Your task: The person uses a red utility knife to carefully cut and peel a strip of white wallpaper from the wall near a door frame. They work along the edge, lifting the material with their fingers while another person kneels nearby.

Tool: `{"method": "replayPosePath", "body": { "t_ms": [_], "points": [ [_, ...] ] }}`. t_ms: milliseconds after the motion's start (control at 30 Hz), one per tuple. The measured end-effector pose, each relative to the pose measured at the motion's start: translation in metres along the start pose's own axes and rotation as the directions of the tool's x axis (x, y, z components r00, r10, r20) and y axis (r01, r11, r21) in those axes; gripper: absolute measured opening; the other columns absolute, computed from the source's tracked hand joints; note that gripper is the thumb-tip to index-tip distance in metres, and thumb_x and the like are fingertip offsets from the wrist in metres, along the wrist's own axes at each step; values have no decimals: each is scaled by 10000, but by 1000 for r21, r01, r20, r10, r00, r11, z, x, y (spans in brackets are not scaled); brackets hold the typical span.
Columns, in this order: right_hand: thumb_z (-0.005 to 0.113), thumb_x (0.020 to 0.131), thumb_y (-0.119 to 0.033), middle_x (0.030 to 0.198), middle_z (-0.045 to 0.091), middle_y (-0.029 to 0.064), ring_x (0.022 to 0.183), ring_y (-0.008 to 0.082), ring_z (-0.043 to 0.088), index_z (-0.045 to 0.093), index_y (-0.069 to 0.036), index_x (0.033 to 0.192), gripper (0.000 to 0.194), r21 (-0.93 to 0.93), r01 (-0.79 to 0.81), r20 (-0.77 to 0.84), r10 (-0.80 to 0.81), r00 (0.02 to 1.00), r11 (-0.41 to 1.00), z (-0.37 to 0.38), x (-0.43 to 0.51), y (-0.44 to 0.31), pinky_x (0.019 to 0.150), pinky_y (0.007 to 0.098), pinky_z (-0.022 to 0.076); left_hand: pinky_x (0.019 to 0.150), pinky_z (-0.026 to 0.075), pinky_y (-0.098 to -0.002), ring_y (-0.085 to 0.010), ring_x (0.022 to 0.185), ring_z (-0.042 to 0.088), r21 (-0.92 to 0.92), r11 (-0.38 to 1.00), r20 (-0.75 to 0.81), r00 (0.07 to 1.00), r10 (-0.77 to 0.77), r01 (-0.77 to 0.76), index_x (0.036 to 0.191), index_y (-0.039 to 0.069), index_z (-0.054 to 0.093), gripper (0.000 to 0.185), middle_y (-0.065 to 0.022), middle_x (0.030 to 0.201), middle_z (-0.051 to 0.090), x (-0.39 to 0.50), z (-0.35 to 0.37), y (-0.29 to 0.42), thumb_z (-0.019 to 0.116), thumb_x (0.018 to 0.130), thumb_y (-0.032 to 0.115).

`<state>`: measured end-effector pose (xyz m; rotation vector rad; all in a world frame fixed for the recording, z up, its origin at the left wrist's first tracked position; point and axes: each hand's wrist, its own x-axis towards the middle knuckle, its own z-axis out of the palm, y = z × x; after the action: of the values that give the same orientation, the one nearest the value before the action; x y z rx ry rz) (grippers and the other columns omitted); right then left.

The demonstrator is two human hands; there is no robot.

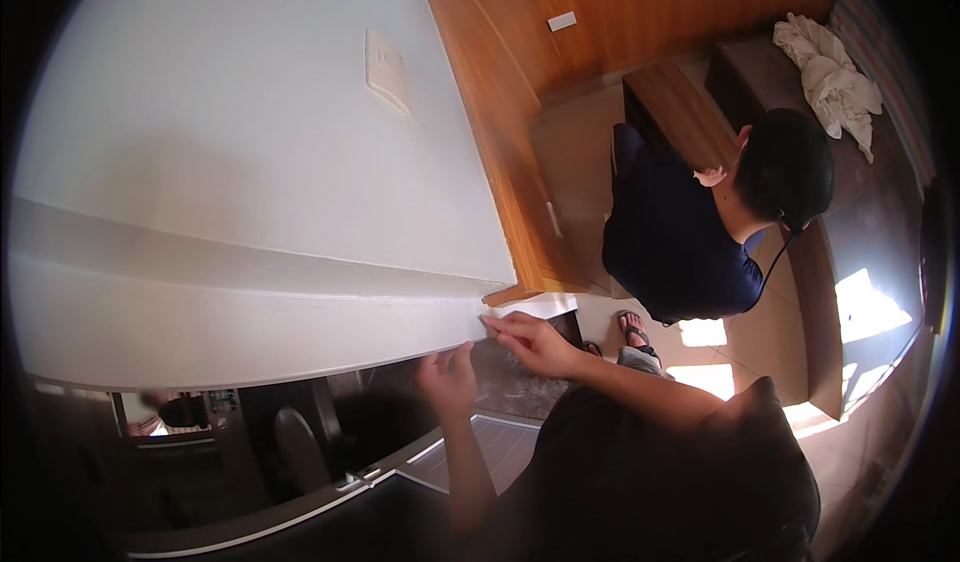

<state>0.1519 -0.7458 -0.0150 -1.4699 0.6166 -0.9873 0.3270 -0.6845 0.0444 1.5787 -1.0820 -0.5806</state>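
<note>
My left hand (450, 378) is at the lower edge of a long white panel (300, 329), its thumb and fingers apart and slightly blurred; nothing shows between them. To its right, my right hand (532, 344) is bent, with its fingertips against the panel's end, just below the corner of an orange-brown wooden frame (517, 292). Whether a small thing lies between these fingertips cannot be told. A pale wall (262, 126) with a white switch plate (387, 70) rises above the panel.
A person in dark blue (675, 239) crouches at the right beside a brown wooden box-like piece (679, 115). Crumpled white cloth (832, 81) lies on a dark surface behind. A door handle (360, 478) and a dark frame are at the lower left. Sunlit patches mark the tiled floor (765, 337).
</note>
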Motion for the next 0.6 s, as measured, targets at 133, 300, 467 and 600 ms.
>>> {"method": "replayPosePath", "body": {
  "t_ms": [133, 300, 467, 600],
  "points": [
    [569, 1046, -79, 1068, 655, 205, 967, 335, 668, 595, -35, 1470, 427, 0, 28, -15, -28, 999, 1000, 1, 2, 6, 892, 396, 535, 941, 566, -310, -174, 1036, 722, 20, 999, -2, 1000, -29, 29, 1139, -46, 688, 258, -109, 1116, 753, -3, -2, -2, 778, 898, -67],
    [581, 1041, -81, 1092, 673, 211, 1004, 344, 674, 595, -47, 1476, 437, -22, -20, 27, 21, 999, 1000, 3, -10, 3, 925, 401, 533, 942, 563, -303, -176, 1038, 722, 24, 999, 0, 999, -47, 47, 1143, -49, 693, 262, -110, 1114, 752, -2, -1, 1, 773, 895, -73],
    [562, 1045, -97, 1114, 679, 210, 1027, 359, 669, 586, -35, 1479, 439, 0, -1, 0, 1, 1000, 1000, 6, 0, 7, 948, 407, 528, 934, 568, -310, -177, 1039, 722, 7, 997, -23, 997, -80, 80, 1146, -57, 693, 273, -113, 1111, 753, -2, 1, 4, 774, 885, -73],
    [566, 1039, -89, 1094, 678, 210, 1017, 363, 668, 583, -33, 1480, 445, 4, 40, -18, -40, 999, 999, 4, 1, 9, 946, 415, 528, 926, 572, -311, -180, 1034, 724, 8, 999, -20, 999, -45, 45, 1141, -61, 693, 270, -114, 1107, 755, -1, 1, 8, 772, 883, -75]
  ]
}}
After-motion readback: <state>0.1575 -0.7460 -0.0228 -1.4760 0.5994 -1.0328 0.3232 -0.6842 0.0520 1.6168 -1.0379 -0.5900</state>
